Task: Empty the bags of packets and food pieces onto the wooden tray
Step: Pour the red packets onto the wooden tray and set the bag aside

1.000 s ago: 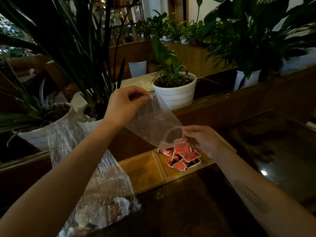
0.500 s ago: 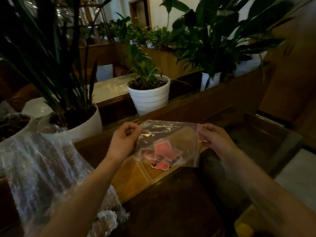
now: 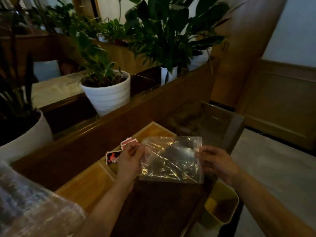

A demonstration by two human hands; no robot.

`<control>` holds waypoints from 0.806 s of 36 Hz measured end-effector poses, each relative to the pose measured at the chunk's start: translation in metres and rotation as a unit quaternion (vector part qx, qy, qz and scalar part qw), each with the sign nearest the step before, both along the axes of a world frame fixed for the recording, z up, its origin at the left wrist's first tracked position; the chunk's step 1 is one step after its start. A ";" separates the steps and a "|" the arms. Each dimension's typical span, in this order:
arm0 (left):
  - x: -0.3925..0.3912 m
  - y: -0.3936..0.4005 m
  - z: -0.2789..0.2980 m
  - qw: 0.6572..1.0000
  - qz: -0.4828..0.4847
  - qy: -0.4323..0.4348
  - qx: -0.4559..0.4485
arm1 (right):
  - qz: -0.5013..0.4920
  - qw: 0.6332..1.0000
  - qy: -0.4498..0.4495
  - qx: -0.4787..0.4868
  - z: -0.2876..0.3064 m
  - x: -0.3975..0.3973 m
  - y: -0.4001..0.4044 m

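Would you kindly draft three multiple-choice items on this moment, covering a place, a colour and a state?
1. Where do the red packets lie?
A. in the wooden tray
B. in the bin
C. in a plant pot

2. What colour is the bin on the floor?
A. blue
B. yellow
C. black

3. What is the state of the clear zip bag?
A. full of packets
B. lying flat on the tray
C. empty, held up

Answers: 1 A, they rest in a tray compartment. 2 B, its rim is yellow. 3 C, left hand and right hand hold its sides; nothing shows inside.
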State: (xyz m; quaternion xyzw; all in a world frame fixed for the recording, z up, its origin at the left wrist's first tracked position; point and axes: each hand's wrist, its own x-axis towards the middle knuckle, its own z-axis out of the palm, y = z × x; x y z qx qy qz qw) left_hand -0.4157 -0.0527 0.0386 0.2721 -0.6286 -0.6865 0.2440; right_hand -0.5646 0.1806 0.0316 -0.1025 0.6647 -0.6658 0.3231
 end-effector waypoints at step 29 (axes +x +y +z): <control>-0.171 0.078 -0.036 0.989 -0.020 -0.133 -0.054 | -0.030 0.984 0.144 0.101 -0.013 -0.201 0.070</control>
